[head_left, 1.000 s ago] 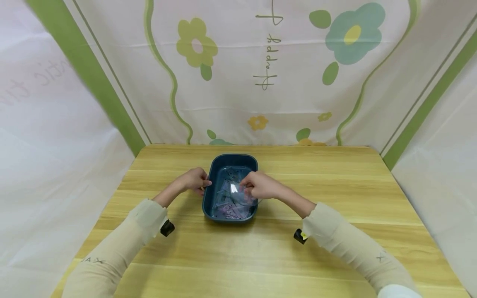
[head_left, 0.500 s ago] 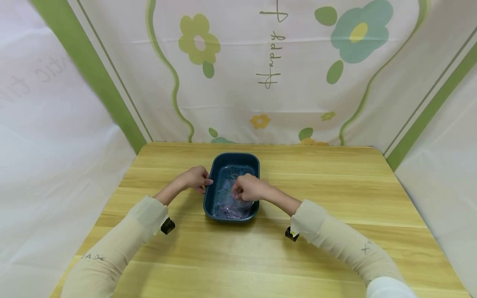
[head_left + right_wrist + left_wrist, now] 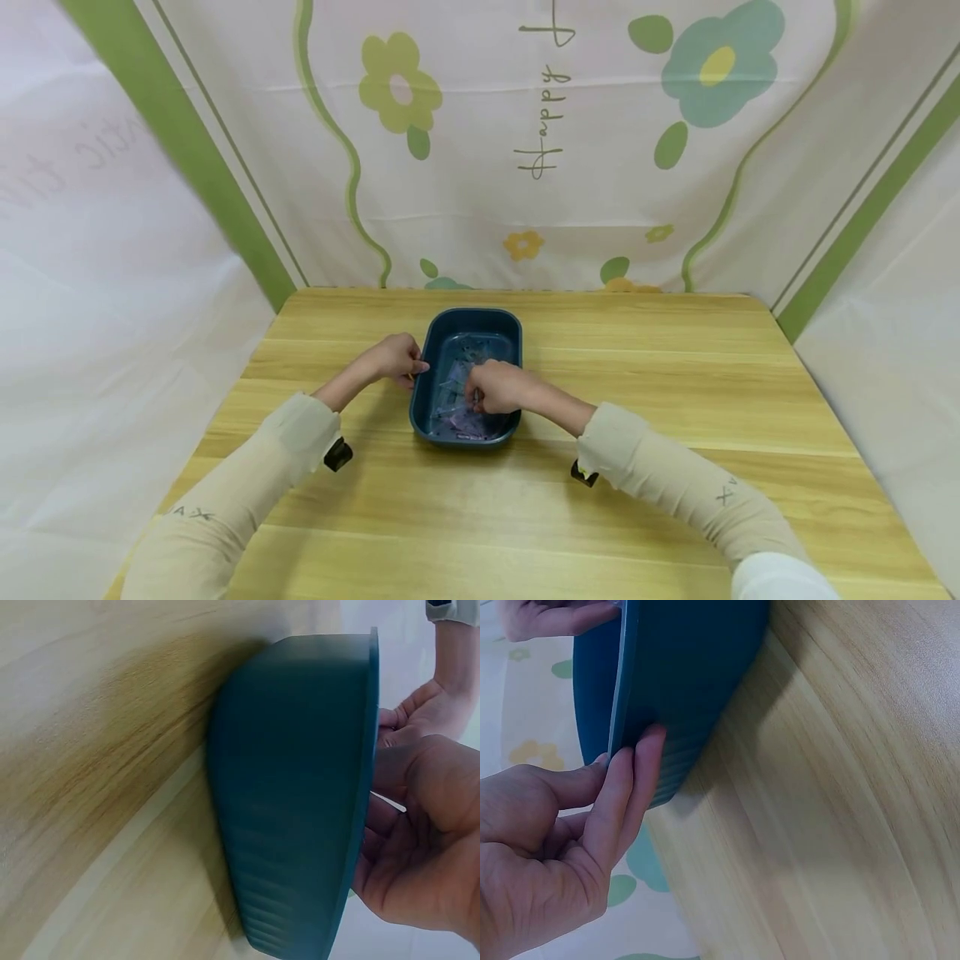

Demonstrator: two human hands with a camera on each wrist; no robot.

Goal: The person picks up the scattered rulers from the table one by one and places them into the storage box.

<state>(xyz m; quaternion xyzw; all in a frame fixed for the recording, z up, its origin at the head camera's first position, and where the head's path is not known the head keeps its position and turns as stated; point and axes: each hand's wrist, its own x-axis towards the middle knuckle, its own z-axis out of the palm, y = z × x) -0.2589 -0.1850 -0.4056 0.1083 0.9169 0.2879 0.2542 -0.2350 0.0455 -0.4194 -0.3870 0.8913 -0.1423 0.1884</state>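
A dark blue rectangular basin (image 3: 427, 421) with rounded corners stands on the table. Translucent, purple-tinted flat pieces (image 3: 472, 427) lie over its floor. My left hand (image 3: 395, 358) pinches the basin's left rim, thumb inside and fingers along the outer wall, as the left wrist view shows. Over the right rim reaches my right hand (image 3: 498, 387), down inside the basin with bent fingers and thumb together. A small glossy bit of clear plastic (image 3: 477, 397) shows at these fingertips; the rest is hidden under the hand. In the right wrist view, the basin wall hides the right fingertips.
The wooden table (image 3: 645, 367) runs out around the basin on all sides. A flowered white cloth (image 3: 465, 200) hangs behind its far edge, and white cloth also hangs at both sides. Dark wrist cameras sit below the sleeves.
My right hand has moved left and lower into the basin. The clear rounded plastic visible at its fingers earlier is now mostly hidden. My left hand stays on the rim.
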